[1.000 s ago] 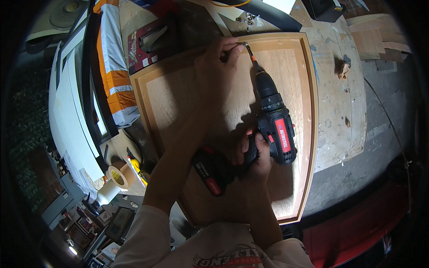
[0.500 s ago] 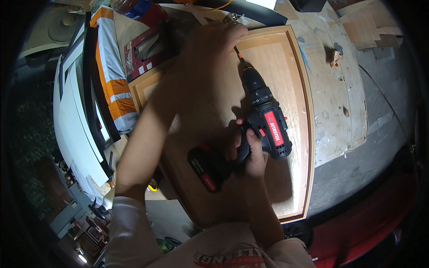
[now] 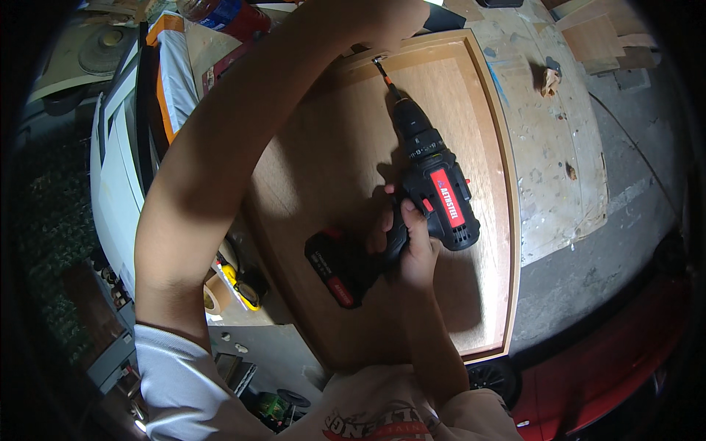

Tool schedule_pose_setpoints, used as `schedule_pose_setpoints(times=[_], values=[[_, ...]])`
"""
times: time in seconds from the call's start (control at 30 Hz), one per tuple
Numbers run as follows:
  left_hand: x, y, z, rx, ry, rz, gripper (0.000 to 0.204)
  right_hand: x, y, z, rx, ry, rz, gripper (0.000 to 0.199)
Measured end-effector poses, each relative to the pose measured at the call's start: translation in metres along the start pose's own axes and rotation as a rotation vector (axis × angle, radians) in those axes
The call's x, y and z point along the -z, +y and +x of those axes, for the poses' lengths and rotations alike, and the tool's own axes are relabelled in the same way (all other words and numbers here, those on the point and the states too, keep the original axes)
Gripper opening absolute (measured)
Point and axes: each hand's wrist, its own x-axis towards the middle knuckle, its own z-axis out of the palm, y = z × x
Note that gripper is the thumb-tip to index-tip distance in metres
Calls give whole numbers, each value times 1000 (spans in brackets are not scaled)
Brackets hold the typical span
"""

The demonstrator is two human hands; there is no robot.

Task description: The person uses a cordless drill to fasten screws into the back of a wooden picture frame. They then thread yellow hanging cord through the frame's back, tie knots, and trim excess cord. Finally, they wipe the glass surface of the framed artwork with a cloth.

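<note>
A black and red cordless drill (image 3: pixel 430 187) points away from me over a framed wooden panel (image 3: pixel 485 220). My right hand (image 3: pixel 409 241) grips the drill's handle above its battery. The bit's tip touches a small screw (image 3: pixel 379 60) at the panel's far frame. My left hand (image 3: pixel 371 23) reaches across to that spot, its fingers closed at the screw; the forearm covers much of the panel's left side.
The panel lies on a paint-stained workbench (image 3: pixel 551 147) with small wood blocks (image 3: pixel 592 37) at the far right. A roll of tape (image 3: pixel 215 292) and a yellow tool (image 3: pixel 243 288) sit lower left. White boards (image 3: pixel 118 169) lean at the left.
The view has shifted closer, and my left arm has stretched further over the panel. The drill stays aimed at the same far-edge spot.
</note>
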Motion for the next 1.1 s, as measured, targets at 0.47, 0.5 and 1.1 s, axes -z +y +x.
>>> schedule_pose_setpoints(times=[0.47,0.5,1.1], values=[[-8,13,18,-11,-58,144,38,-2,-2,0,-14,19,2,39],[-5,13,17,-15,-74,127,38,-3,-2,0,-15,36,0,39],[6,1,11,-68,-112,-16,43,-17,17,1,-64,179,170,21]])
